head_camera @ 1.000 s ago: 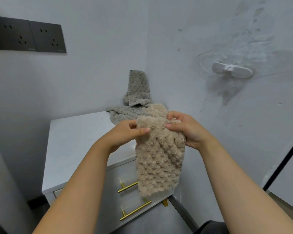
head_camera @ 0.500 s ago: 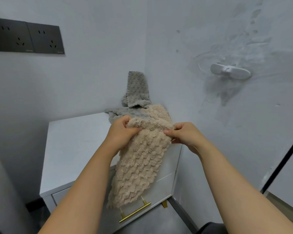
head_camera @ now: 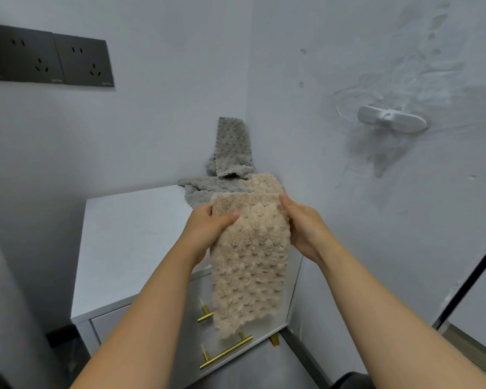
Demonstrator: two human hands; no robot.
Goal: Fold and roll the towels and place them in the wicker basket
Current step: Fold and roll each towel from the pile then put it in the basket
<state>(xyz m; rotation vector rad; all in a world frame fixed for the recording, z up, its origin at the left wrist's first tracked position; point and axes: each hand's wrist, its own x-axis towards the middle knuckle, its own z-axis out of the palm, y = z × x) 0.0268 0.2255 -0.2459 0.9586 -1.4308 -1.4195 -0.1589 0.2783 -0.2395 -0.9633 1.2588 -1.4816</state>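
Observation:
A beige bobbled towel (head_camera: 250, 262) hangs folded lengthwise in front of me, over the front edge of a white cabinet. My left hand (head_camera: 208, 228) grips its upper left edge, thumb lying across the front. My right hand (head_camera: 300, 226) holds the upper right edge, fingers behind the cloth. A grey towel (head_camera: 230, 153) lies crumpled in the back corner of the cabinet top, one end propped up against the wall. No wicker basket is in view.
The white cabinet (head_camera: 129, 237) has drawers with gold bar handles (head_camera: 225, 352). Dark wall sockets (head_camera: 48, 63) sit at upper left. A white hook (head_camera: 390, 122) is stuck on the right wall, which stands close beside the cabinet.
The beige towel hung slanted and bunched under my left hand; now it hangs straight and flat, with both hands at its top corners, spread a little wider apart.

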